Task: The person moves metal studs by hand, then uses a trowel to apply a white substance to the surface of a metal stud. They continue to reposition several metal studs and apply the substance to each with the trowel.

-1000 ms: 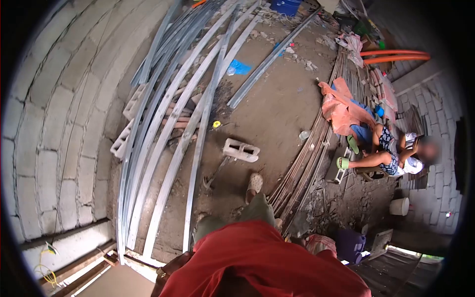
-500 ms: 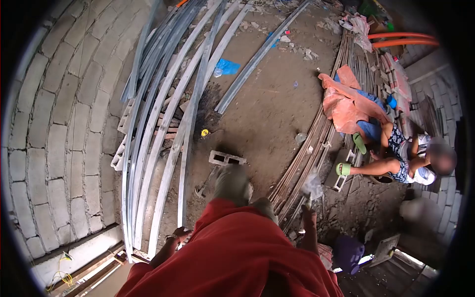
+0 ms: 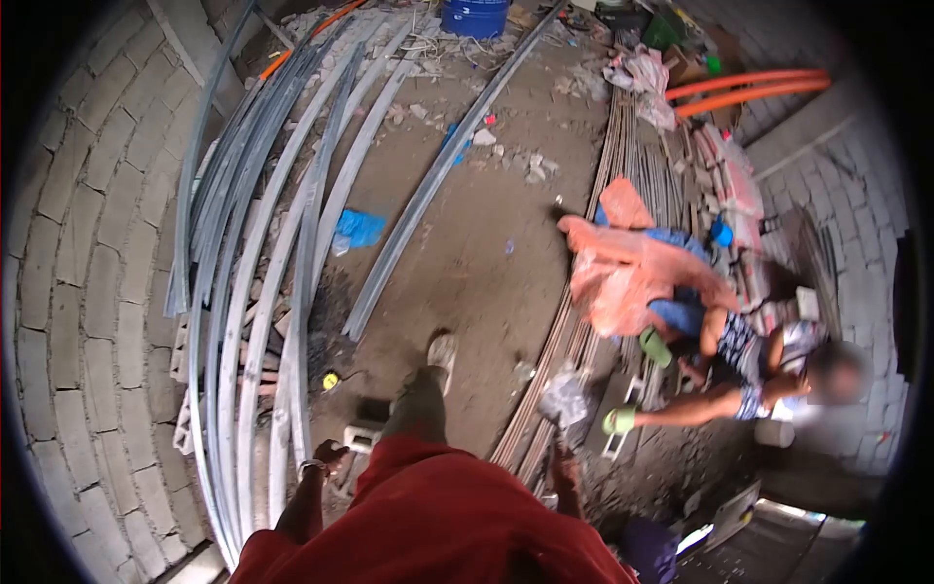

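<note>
My left hand (image 3: 331, 455) hangs low beside the long metal channels (image 3: 255, 370), just left of a hollow concrete block (image 3: 361, 437). Nothing shows in it, and its fingers are loosely apart. A clear plastic bag (image 3: 564, 397) is in my right hand (image 3: 563, 457), whose fingers are closed at the bag's lower end. What the bag contains is too blurred to tell. Beneath the bag run thin steel bars (image 3: 530, 428). One of my feet (image 3: 442, 351) is forward on the dirt floor.
A person (image 3: 744, 375) sits at the right beside an orange sheet (image 3: 623, 277) and a concrete block (image 3: 621, 419). A single metal channel (image 3: 428, 185) lies across the dirt. A blue drum (image 3: 475, 17) stands at the back, and a block wall (image 3: 88, 292) rises on the left.
My view has moved forward, and a foot has stepped out ahead. The concrete block is now beside my leg. The plastic bag stays in my right hand.
</note>
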A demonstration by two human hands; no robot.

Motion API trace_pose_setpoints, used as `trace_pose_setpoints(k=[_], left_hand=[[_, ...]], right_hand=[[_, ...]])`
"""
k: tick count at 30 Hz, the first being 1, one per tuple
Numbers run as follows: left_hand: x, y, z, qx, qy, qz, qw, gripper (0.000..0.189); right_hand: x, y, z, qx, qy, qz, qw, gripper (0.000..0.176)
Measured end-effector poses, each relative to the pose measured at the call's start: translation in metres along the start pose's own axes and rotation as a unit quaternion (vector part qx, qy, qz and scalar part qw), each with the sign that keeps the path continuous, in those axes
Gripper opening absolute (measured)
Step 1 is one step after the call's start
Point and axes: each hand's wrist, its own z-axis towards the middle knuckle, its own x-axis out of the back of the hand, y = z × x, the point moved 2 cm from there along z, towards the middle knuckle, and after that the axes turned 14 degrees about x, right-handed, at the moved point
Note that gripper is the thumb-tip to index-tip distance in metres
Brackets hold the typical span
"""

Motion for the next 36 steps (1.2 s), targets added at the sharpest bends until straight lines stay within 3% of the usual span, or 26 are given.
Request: trace_pose_setpoints(k=[2, 3, 7, 8, 10, 11, 13, 14, 16, 17, 18, 20, 22, 24, 25, 26, 27, 28, 31, 34, 36], left_hand=[[0.003, 0.038, 0.051, -0.072, 0.148, -0.004, 0.986, 0.059], [0.015, 0.116, -0.038, -0.042, 0.058, -0.127, 0.989, 0.054], [0.033, 0.244, -0.058, -0.077, 0.023, -0.066, 0.995, 0.059], [0.037, 0.273, -0.064, -0.029, 0.000, -0.078, 0.997, 0.058], [0.045, 0.318, -0.050, -0.023, 0.015, -0.081, 0.996, 0.048], [0.050, 0.339, -0.037, -0.018, 0.010, -0.073, 0.997, 0.063], [0.059, 0.361, 0.018, 0.037, 0.013, -0.071, 0.997, 0.062], [0.059, 0.376, 0.038, 0.060, 0.008, -0.072, 0.996, 0.062], [0.061, 0.443, -0.012, -0.004, 0.108, -0.023, 0.994, 0.063], [0.058, 0.457, 0.004, 0.052, 0.031, -0.096, 0.994, 0.061], [0.049, 0.467, 0.031, 0.020, 0.038, -0.171, 0.984, 0.056], [0.044, 0.497, 0.057, 0.094, -0.008, -0.148, 0.985, 0.057], [0.017, 0.558, 0.013, 0.110, 0.019, -0.128, 0.986, 0.061], [0.003, 0.658, -0.074, 0.005, 0.024, 0.008, 1.000, 0.060], [-0.005, 0.657, -0.029, -0.149, 0.131, 0.139, 0.970, 0.056], [-0.010, 0.694, -0.050, -0.072, 0.094, 0.094, 0.988, 0.057], [-0.011, 0.715, -0.043, -0.093, 0.089, 0.085, 0.988, 0.057], [-0.013, 0.738, -0.037, -0.114, 0.083, 0.077, 0.987, 0.057], [-0.017, 0.758, 0.066, -0.065, 0.015, -0.001, 0.998, 0.054], [0.002, 0.845, 0.068, -0.082, 0.169, 0.249, 0.950, 0.049], [0.032, 0.908, 0.078, -0.081, 0.180, 0.201, 0.960, 0.044]], right_hand=[[-0.008, -0.093, 0.027, 0.050, -0.062, -0.216, 0.973, 0.063], [-0.010, -0.120, 0.045, 0.036, -0.061, -0.193, 0.979, 0.065], [-0.019, -0.221, 0.098, -0.023, -0.013, -0.082, 0.996, 0.066], [-0.015, -0.227, 0.123, -0.008, -0.006, -0.099, 0.995, 0.067], [0.000, -0.209, 0.168, 0.030, 0.015, -0.178, 0.984, 0.071], [0.007, -0.199, 0.192, 0.037, 0.029, -0.214, 0.976, 0.073], [0.017, -0.192, 0.239, -0.019, 0.019, -0.237, 0.971, 0.082], [0.025, -0.140, 0.281, -0.039, 0.016, -0.256, 0.966, 0.084], [0.034, -0.167, 0.318, -0.023, -0.043, -0.293, 0.955, 0.078], [0.039, -0.128, 0.358, 0.071, -0.102, -0.360, 0.925, 0.070], [0.046, -0.146, 0.412, 0.091, -0.104, -0.371, 0.918, 0.069], [0.045, -0.172, 0.461, 0.107, -0.114, -0.381, 0.911, 0.067], [0.044, -0.198, 0.499, 0.120, -0.120, -0.393, 0.904, 0.065], [0.059, -0.231, 0.555, 0.141, -0.123, -0.417, 0.889, 0.064], [0.062, -0.279, 0.573, 0.023, -0.110, -0.262, 0.959, 0.070], [0.063, -0.349, 0.582, -0.097, -0.057, -0.111, 0.987, 0.077], [0.067, -0.372, 0.613, -0.090, -0.061, -0.077, 0.991, 0.064], [0.068, -0.395, 0.647, -0.060, -0.061, -0.098, 0.991, 0.064], [0.069, -0.489, 0.716, 0.022, -0.037, -0.105, 0.994, 0.062], [0.067, -0.547, 0.779, 0.022, -0.007, -0.104, 0.994, 0.061], [0.063, -0.594, 0.785, -0.011, 0.041, -0.049, 0.998, 0.067]])
